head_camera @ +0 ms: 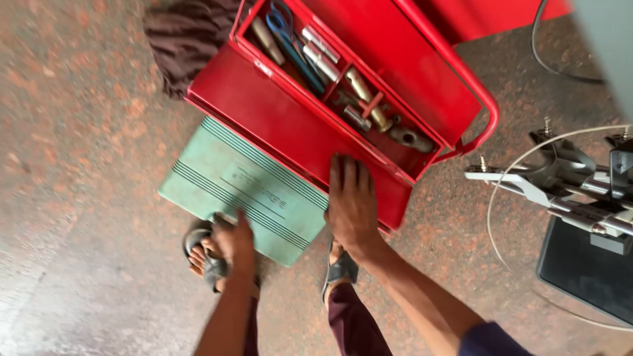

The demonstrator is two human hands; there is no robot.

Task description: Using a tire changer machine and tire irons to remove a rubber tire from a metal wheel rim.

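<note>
On the floor, the left hand (234, 240) grips the near edge of the green case (241, 188), fingers curled over it, while the right hand (351, 204) presses flat, fingers together, on the open red toolbox (297, 125); steadying the toolbox firmly seems wise.

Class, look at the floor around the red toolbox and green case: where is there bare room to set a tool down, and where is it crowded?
Bare floor lies left of the green case, and more between the red toolbox and the metal stand. Crowded: the toolbox tray, full of tools, and the near edge, where the left hand, right hand and sandalled feet sit.
</note>
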